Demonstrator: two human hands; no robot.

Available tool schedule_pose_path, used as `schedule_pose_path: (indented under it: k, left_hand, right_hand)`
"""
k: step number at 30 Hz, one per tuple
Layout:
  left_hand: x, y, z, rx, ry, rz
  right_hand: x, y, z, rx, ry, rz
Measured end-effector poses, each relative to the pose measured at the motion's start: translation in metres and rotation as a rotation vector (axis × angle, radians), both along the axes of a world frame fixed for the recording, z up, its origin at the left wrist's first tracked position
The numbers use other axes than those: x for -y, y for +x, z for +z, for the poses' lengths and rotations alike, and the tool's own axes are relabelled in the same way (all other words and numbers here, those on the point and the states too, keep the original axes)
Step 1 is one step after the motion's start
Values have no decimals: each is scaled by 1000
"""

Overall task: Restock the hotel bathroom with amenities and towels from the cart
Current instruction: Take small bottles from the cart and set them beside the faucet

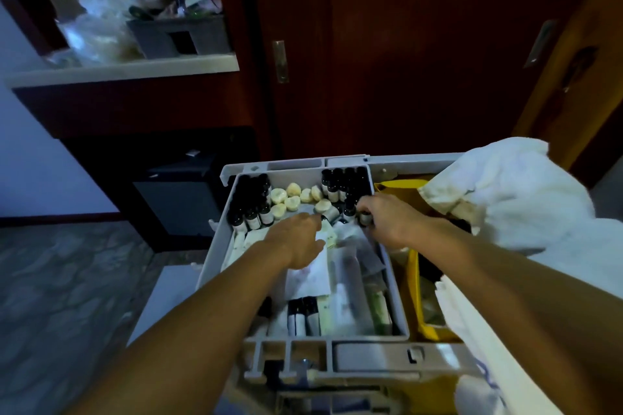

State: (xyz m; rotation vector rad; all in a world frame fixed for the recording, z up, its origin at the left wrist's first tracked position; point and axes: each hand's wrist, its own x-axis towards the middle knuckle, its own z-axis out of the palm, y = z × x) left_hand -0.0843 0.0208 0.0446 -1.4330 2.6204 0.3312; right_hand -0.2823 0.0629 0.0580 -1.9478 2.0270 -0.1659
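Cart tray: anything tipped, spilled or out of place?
Yes. One small dark bottle lies on its side mid-tray, while the others stand in rows. Paper sachets are strewn loosely below it. No spill visible.

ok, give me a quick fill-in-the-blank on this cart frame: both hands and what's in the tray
1. The right hand curls its fingers round a small dark ____ at the tray's right wall.
2. The left hand rests on flat white ____ in the middle of the grey tray.
3. The pale round soaps lie between two groups of dark bottles at the tray's ____ end.
4. A white ____ is heaped on the cart to the right of the yellow bag.

Missing words: bottle; packets; far; towel
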Motion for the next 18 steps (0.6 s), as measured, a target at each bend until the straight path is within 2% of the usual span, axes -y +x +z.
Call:
schedule_pose_path:
  k: [10,18]
  left_hand:
    - [49,-25,-36,-19,-8,71]
    - [72,-42,-60,1,-72,126]
  right_hand:
    - [44,1,-24,11,-19,58]
    - [62,11,-28,-260,-73,99]
